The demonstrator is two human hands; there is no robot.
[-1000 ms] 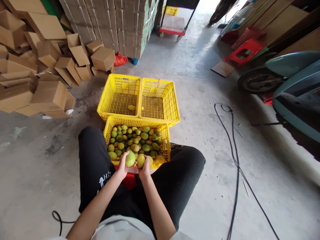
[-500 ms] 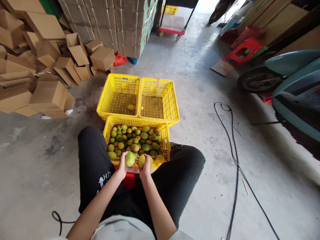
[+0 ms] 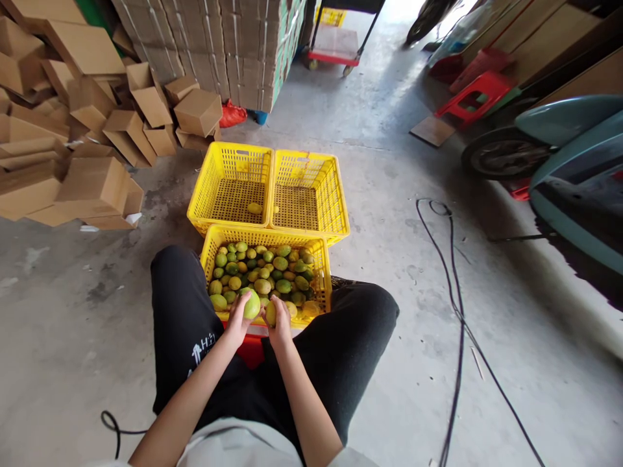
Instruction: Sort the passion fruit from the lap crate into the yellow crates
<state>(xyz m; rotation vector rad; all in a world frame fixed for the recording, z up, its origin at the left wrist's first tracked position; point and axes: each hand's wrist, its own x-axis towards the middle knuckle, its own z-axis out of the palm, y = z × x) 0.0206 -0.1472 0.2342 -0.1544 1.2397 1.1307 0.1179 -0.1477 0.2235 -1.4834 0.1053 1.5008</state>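
My left hand (image 3: pixel 238 317) is closed around a green lemon (image 3: pixel 252 305), whose right side shows past the fingers. Close beside it, my right hand (image 3: pixel 280 324) grips a yellower lemon (image 3: pixel 270 314), partly covered by the fingers. Both hands are over the near edge of a yellow plastic crate (image 3: pixel 327 272) between my knees. Many green and yellow lemons (image 3: pixel 263 286) lie in that crate. Beyond it stand a left yellow crate (image 3: pixel 195 201) with a single yellow lemon (image 3: pixel 254 208) and a right yellow crate (image 3: pixel 343 201) with a small yellow fruit (image 3: pixel 276 209) partly hidden by its wall.
Cardboard boxes (image 3: pixel 92 188) are heaped at left, beside a tall stack of cartons (image 3: pixel 204 52). A trolley (image 3: pixel 335 48) stands at the back. On the right are a red stool (image 3: pixel 477 97), a scooter (image 3: pixel 579 155) and a black cable (image 3: pixel 457 311) on the floor.
My right hand has turned and shifted slightly left with its lemon, now covering more of it. My left hand has rotated a little around the green lemon. The crates stay in place.
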